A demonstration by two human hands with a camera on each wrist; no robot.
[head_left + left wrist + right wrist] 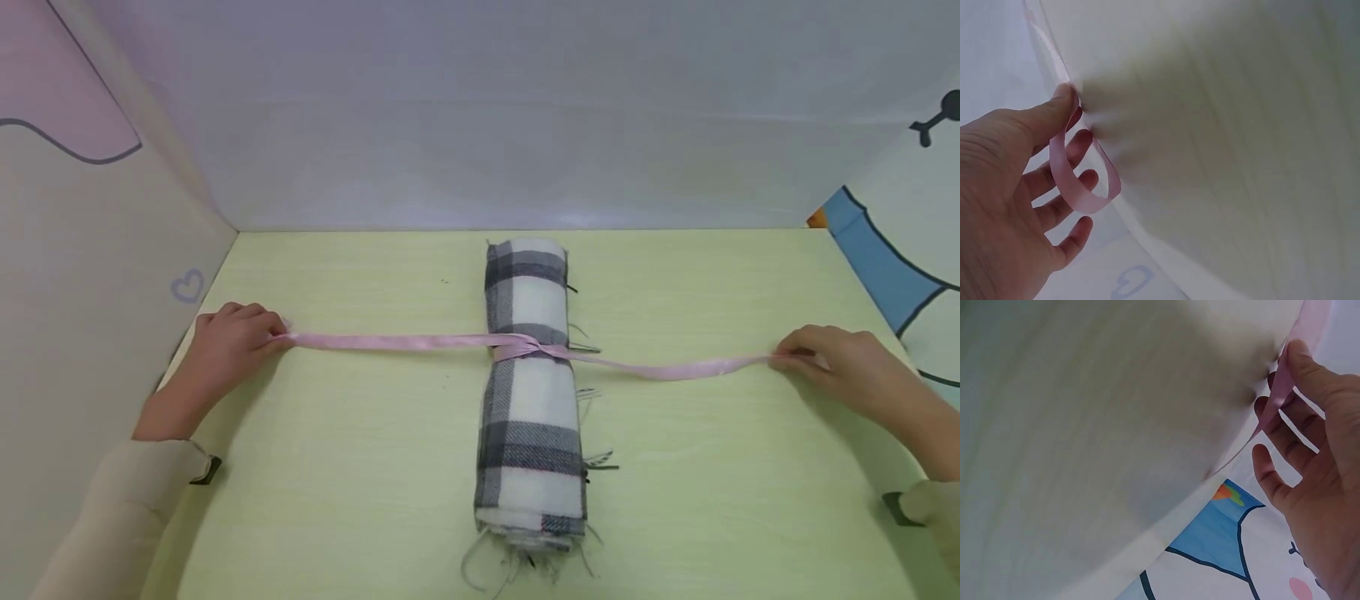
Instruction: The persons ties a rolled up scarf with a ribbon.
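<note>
Table [360, 500]: pale green top, walled on three sides, everything sitting mid-surface.

Rolled scarf [528, 392]: plaid, grey and white, lying lengthwise away from the person at table centre, fringe trailing at the near end. Rolled tight, so the bundle is keeping its shape only because something is cinching it.

Ribbon [390, 341]: pink, crossing the roll around its middle with a first knot sitting on top [534, 348]. Both tails are running out sideways, nearly straight on the left, sagging slightly on the right. Looks like tension is being applied from both ends to snug the knot down.

Left hand [236, 337]: out wide at the left table edge, forearm angling in from the near corner. Thumb and fingers are pinching the ribbon end; the left wrist view shows the tail looping [1079, 181] across the fingers under the thumb.

Right hand [840, 362]: mirrored at the right edge, knuckles up, pinching the other end. The right wrist view shows the ribbon [1282, 387] clamped under the thumb, other fingers spread loosely.

Arms are spread about symmetrically around the roll.
</note>
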